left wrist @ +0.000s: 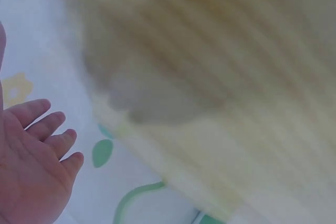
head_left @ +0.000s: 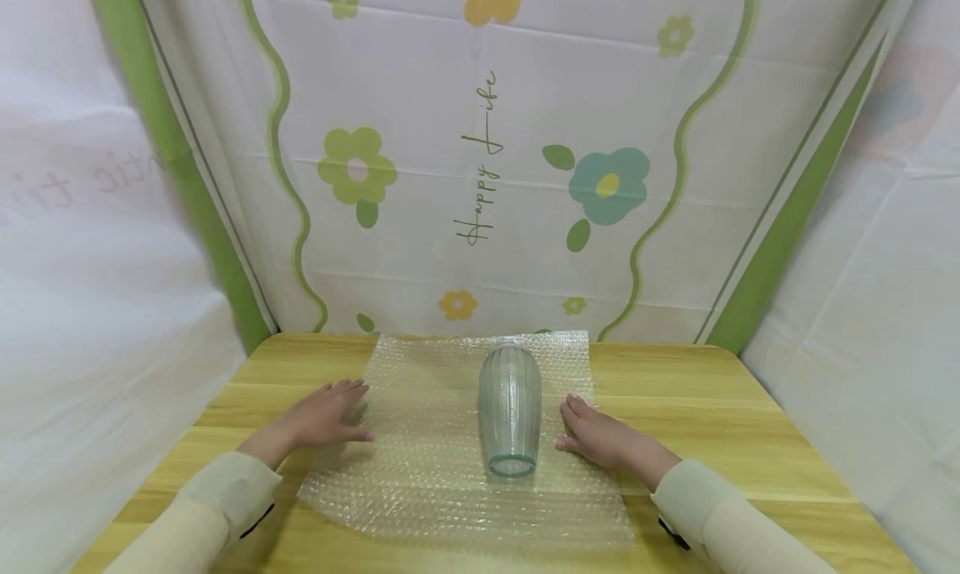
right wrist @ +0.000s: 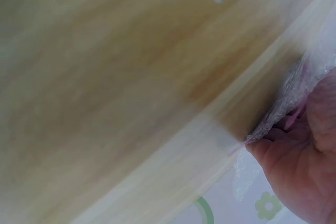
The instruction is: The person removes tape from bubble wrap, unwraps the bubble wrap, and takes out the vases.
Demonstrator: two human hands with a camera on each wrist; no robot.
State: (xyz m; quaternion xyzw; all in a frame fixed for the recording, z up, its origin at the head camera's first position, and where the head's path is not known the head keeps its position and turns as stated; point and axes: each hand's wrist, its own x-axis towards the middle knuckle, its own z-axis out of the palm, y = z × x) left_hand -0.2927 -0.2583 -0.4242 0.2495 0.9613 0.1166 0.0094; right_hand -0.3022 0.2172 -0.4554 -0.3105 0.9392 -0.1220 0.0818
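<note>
A ribbed clear glass vase [head_left: 511,407] lies on its side on a sheet of bubble wrap [head_left: 420,449], its thick base toward the near side. My left hand [head_left: 327,416] is at the sheet's left edge, fingers extended; in the left wrist view the same hand [left wrist: 34,166] shows its palm and relaxed fingers, holding nothing. On the right, my right hand [head_left: 596,432] lies over the sheet's right edge beside the vase. The right wrist view shows this hand [right wrist: 299,156] against the bubble wrap [right wrist: 286,103], its fingers partly hidden by the film.
The wooden table [head_left: 697,424] extends past both sides of the sheet. Behind it hangs a white curtain [head_left: 420,249] with printed flowers, and more white fabric [head_left: 97,307] encloses the left and right sides.
</note>
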